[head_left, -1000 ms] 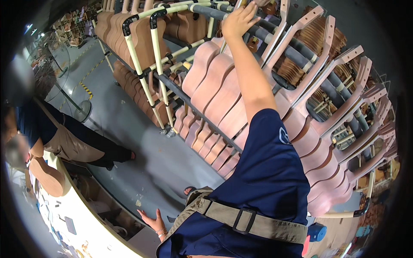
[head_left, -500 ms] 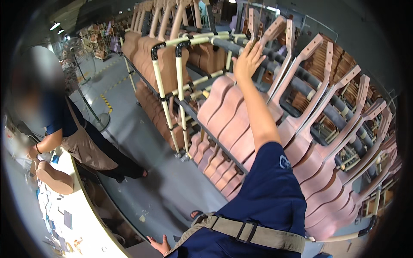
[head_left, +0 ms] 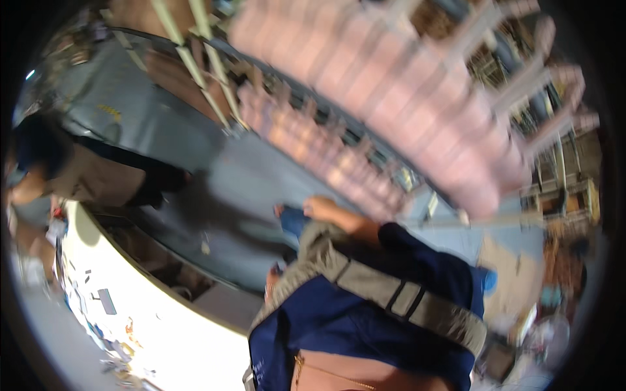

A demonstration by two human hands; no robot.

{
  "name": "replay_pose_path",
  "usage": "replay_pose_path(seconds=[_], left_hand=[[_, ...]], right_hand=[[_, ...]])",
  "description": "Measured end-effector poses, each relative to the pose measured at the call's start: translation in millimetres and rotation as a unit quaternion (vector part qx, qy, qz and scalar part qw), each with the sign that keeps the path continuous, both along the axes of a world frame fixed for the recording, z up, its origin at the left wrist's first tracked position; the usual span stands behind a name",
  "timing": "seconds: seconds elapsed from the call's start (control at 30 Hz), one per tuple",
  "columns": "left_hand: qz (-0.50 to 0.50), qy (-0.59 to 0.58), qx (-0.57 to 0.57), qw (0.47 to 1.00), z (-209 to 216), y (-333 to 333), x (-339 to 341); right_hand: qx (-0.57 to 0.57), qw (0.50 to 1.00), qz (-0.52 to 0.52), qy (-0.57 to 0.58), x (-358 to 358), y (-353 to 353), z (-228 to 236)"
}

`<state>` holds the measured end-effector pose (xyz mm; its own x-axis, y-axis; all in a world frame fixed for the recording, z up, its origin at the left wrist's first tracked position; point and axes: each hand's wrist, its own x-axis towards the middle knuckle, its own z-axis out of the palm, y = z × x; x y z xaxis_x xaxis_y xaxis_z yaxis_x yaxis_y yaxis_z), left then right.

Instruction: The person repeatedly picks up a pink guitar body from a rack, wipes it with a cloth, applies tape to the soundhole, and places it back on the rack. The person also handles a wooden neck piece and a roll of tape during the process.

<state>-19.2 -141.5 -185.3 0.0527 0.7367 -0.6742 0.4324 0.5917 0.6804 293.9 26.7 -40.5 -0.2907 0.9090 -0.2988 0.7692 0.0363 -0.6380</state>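
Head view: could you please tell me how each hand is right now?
Left hand: small and blurred; cannot be told.
Right hand: blurred; open or closed cannot be told.

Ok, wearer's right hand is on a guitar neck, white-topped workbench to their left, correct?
Not quite: the head view shows the right hand down by the beige apron, apart from the guitar necks. White-topped workbench to the left is right.

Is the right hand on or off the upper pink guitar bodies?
Off; the right hand shows low, apart from the upper guitar bodies.
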Motion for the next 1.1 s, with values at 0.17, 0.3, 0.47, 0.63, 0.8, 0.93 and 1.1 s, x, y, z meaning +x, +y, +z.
replay_pose_path(seconds=[0.17, 0.3, 0.47, 0.63, 0.8, 0.93, 1.1], left_hand=[[-0.008, 0.021, -0.073, 0.997, -10, -52, -5], [0.056, 0.057, -0.105, 0.991, -22, -79, -10], [0.155, 0.087, -0.111, 0.978, -64, -147, -7], [0.183, 0.018, -0.078, 0.980, 23, -152, 80], [-0.119, 0.139, -0.009, 0.983, 71, -151, 178], [-0.118, 0.146, 0.008, 0.982, 90, -163, 210], [0.042, 0.088, -0.051, 0.994, 63, -206, 207]], right_hand=[[-0.174, 0.965, -0.084, -0.178, 115, -97, -83], [-0.221, 0.935, -0.266, -0.077, 210, -147, -113], [-0.232, 0.725, -0.614, 0.210, 350, -189, -173], [-0.127, 0.651, -0.712, 0.231, 413, -168, -157], [-0.056, 0.711, -0.692, 0.112, 437, -165, -160], [0.054, 0.775, -0.627, -0.050, 423, -166, -154], [0.332, 0.818, -0.412, -0.225, 370, -172, -121]])
